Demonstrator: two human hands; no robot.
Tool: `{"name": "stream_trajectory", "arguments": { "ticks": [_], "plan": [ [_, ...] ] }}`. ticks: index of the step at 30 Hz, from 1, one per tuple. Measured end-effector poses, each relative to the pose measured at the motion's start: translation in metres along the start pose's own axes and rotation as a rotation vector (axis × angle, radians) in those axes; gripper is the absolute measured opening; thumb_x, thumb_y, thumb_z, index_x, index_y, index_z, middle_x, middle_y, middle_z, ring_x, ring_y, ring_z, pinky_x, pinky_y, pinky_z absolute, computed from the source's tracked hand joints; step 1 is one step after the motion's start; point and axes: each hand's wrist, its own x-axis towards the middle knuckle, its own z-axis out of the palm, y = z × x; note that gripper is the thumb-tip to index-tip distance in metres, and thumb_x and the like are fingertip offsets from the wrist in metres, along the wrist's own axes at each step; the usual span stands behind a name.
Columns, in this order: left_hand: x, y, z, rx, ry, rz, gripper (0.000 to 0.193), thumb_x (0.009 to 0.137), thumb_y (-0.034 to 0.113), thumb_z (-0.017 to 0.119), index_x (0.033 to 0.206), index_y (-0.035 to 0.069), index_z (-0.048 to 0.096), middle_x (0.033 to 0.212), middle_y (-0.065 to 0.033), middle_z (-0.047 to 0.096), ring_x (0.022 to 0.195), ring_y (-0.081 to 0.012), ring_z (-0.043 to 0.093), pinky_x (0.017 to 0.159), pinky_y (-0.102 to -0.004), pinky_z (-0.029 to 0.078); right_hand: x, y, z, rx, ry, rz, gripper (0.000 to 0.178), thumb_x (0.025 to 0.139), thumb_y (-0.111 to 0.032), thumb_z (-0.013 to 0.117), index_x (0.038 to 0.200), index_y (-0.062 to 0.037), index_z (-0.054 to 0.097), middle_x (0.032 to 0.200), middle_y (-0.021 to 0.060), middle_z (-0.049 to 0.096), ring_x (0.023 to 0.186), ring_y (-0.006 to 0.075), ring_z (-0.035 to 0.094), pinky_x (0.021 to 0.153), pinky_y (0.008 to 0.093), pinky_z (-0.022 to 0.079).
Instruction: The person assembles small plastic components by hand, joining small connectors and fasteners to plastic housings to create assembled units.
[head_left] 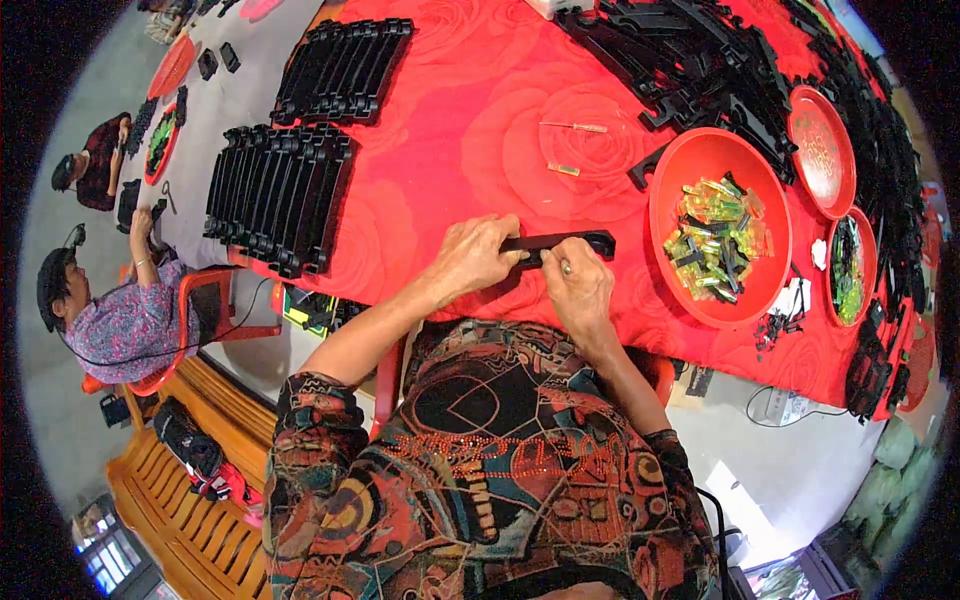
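Observation:
A long black plastic piece (pixel 590 243) lies sideways across the red cloth at the table's near edge, directly in front of me. My left hand (pixel 480 258) is closed around its left end. Fingers curled, my right hand (pixel 580 285) presses on the piece from the near side, and whether it also pinches something small cannot be seen. To the right of my hands stands a red bowl (pixel 668 255) holding small clear yellowish and black strips. A thin screwdriver-like tool (pixel 585 127) and a loose yellowish strip (pixel 563 169) lie beyond my hands.
Two rows of matching black pieces (pixel 280 195) (pixel 343 70) stand at the left. A large heap of black parts (pixel 690 70) covers the far right, beside two smaller red dishes (pixel 822 150) (pixel 850 265). A co-worker (pixel 130 310) sits at the left; a wooden bench (pixel 190 490) stands behind.

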Motion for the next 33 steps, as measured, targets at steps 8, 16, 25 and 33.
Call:
{"name": "stream_trajectory", "arguments": {
  "ticks": [8,16,25,33],
  "plan": [
    [-0.001,0.007,-0.003,-0.024,-0.028,-0.015,0.025,0.075,0.020,0.066,0.086,0.001,0.054,0.078,-0.0204,0.059,0.079,-0.0408,0.059,0.065,-0.0503,0.043,-0.006,0.005,-0.031,0.533,0.337,0.188,0.017,0.090,-0.013,0.051,0.089,0.0017,0.060,0.063,-0.0002,0.048,0.048,0.0048,0.038,0.044,0.0213,0.030],
    [0.006,0.001,0.012,0.155,0.166,0.077,0.025,0.069,0.011,0.070,0.085,0.003,0.053,0.085,-0.0169,0.050,0.086,-0.0356,0.051,0.070,-0.0457,0.041,0.020,-0.010,-0.023,1.333,0.363,0.161,0.022,0.091,-0.007,0.037,0.101,0.0040,0.052,0.057,-0.0023,0.032,0.043,0.0055,0.027,0.039,0.0219,0.027],
    [0.017,-0.009,0.012,-0.142,0.108,-0.006,0.024,0.063,0.015,0.075,0.073,0.004,0.057,0.074,-0.0143,0.055,0.078,-0.0336,0.055,0.067,-0.0439,0.043,0.037,0.005,0.006,1.395,0.306,0.172,0.020,0.087,-0.005,0.035,0.090,0.0040,0.053,0.053,-0.0038,0.029,0.041,0.0047,0.026,0.038,0.0214,0.025],
    [0.020,0.003,0.012,-0.069,0.118,-0.082,0.027,0.062,0.022,0.077,0.069,0.005,0.058,0.075,-0.0139,0.056,0.077,-0.0326,0.056,0.064,-0.0443,0.043,0.038,0.006,0.011,1.426,0.312,0.193,0.020,0.087,-0.005,0.035,0.088,0.0043,0.053,0.052,-0.0045,0.028,0.040,0.0045,0.024,0.037,0.0215,0.024]
  ]
}}
